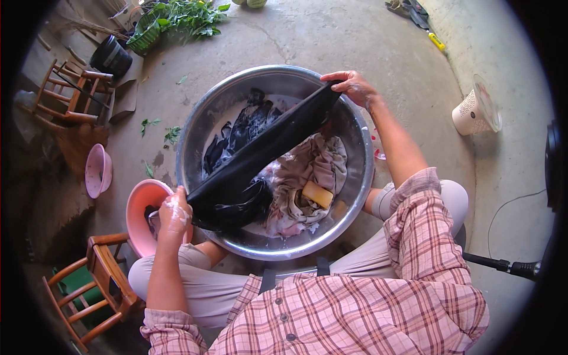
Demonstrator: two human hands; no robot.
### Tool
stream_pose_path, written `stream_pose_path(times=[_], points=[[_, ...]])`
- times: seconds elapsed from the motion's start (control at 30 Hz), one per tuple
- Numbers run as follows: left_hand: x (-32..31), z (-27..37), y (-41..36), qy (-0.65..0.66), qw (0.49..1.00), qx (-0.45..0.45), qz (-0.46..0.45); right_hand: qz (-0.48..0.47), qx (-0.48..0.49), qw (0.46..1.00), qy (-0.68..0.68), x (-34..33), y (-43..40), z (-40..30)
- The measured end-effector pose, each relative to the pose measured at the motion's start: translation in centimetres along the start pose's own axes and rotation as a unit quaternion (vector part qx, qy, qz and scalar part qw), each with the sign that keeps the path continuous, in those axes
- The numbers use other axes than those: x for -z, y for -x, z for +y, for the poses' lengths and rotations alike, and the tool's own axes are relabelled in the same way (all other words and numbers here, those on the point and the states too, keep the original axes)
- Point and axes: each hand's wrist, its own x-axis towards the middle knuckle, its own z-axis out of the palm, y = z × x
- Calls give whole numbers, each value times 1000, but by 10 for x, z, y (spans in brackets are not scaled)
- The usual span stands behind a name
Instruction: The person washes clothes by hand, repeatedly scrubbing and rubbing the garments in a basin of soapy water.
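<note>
A wet black garment point(266, 146) is stretched slantwise over a large round metal basin point(284, 254). My left hand point(174, 213), with suds on its back, grips the garment's lower left end beside the basin's rim. The upper right end is pinched between the thumb and fingers of my right hand point(353, 88). Under the cloth, more dark clothes point(248, 122) lie in soapy water. Beige and pinkish clothes point(310, 164) are heaped at the basin's right, with a yellow bar of soap point(317, 194) on top. The black garment hides the basin's middle.
A pink bucket point(137, 204) holding some cloth stands left of the basin, near a small pink basin point(98, 171). Wooden chairs point(84, 301) are at the left. Leafy greens point(191, 17) and a black bucket point(111, 57) lie beyond; a white perforated bin point(470, 113) is at the right.
</note>
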Motion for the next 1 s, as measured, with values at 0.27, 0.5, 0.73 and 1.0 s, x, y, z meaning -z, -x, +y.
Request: stream_pose_path(times=[0.27, 0.5, 0.73, 1.0], points=[[-3, 0, -8, -33, 998, 27, 35, 300, 190, 779, 517, 3, -6, 15], [-37, -8, -18, 523, 850, 20, -54, 371, 221, 893, 131, 46, -21, 38], [22, 34, 6, 590, 780, 39, -203, 451, 95, 861, 215, 20, -9, 25], [50, 46, 17, 338, 828, 35, -446, 382, 2, 849, 366, 12, -1, 13]])
